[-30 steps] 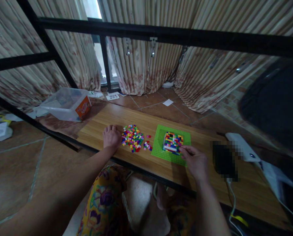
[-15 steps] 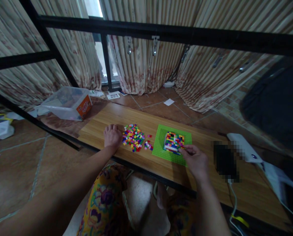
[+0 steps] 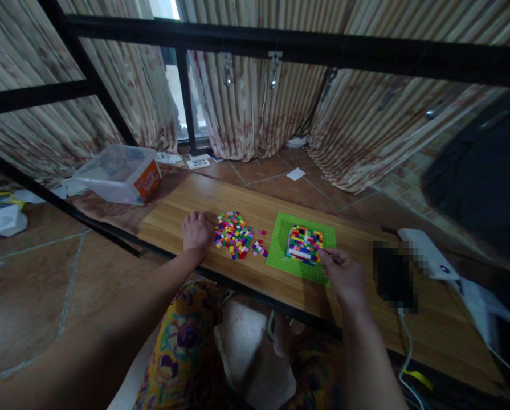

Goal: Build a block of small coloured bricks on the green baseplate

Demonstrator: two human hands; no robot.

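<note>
My left hand (image 3: 198, 233) rests on the table with its fingers curled down, beside a pile of small coloured toy bricks (image 3: 233, 234). What lies under its fingers, if anything, is hidden. A green studded baseplate (image 3: 276, 250) bears a block-shaped build of many-coloured toy bricks (image 3: 305, 242). At the near right corner of this build, my right hand (image 3: 344, 273) has thumb and forefinger pinched together. The fingertips touch or nearly touch the build, and anything between them is too small to make out.
A few loose bricks (image 3: 260, 249) lie between pile and baseplate on the wooden table (image 3: 246, 202). A clear plastic bin (image 3: 118, 176) stands beyond the left end. To the right are a blurred-out dark object (image 3: 394, 276) with a cable and a white device (image 3: 425, 256). Black bars cross above.
The view has shifted slightly. My right fingertips have moved a little right, along the near right corner of the brick build. The left hand stays by the pile.
</note>
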